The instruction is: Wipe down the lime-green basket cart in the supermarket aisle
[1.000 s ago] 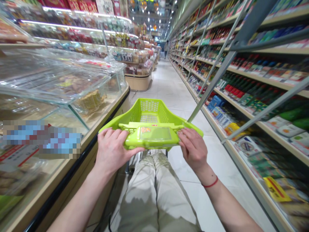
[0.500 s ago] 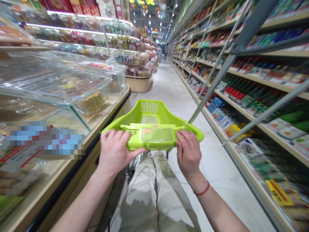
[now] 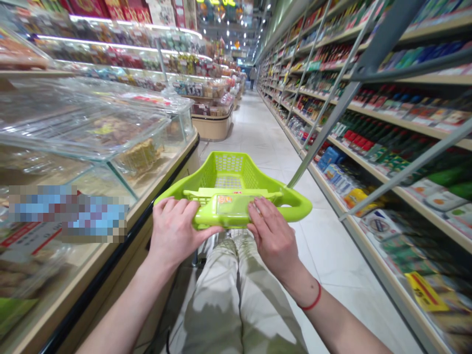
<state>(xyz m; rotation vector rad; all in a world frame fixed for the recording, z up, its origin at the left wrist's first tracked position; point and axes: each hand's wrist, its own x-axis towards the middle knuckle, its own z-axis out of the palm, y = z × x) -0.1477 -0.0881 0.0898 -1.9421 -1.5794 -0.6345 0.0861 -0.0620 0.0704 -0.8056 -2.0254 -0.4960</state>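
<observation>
Green plastic shopping cart (image 3: 261, 179), directly ahead of my legs (image 3: 214, 295) in the aisle; what shows of its basket floor is bare lattice. Left hand (image 3: 175, 228) closed round the left end of the handle, fingers over the top, thumb stretched along the underside. Right hand (image 3: 276, 233) further in, fingers half bent and laid across the right part of the clear-covered panel (image 3: 231, 205); whether they squeeze or merely rest, I cannot tell. Judgement: the left grip seems enough to steady and steer, leaving the right light; both hands near the body's line should keep the cart straight. Close on the left, a surface (image 3: 88, 263) bears glass cases (image 3: 88, 137), its dark rail running just beside the basket and limiting room that way. On the right, a grey metal frame (image 3: 324, 132) slants before stocked shelves (image 3: 391, 186), its foot hidden behind the cart's rim; touching or apart, unclear. Beyond, pale floor (image 3: 250, 120) runs to a distant person (image 3: 252, 76), too blurred for detail.
</observation>
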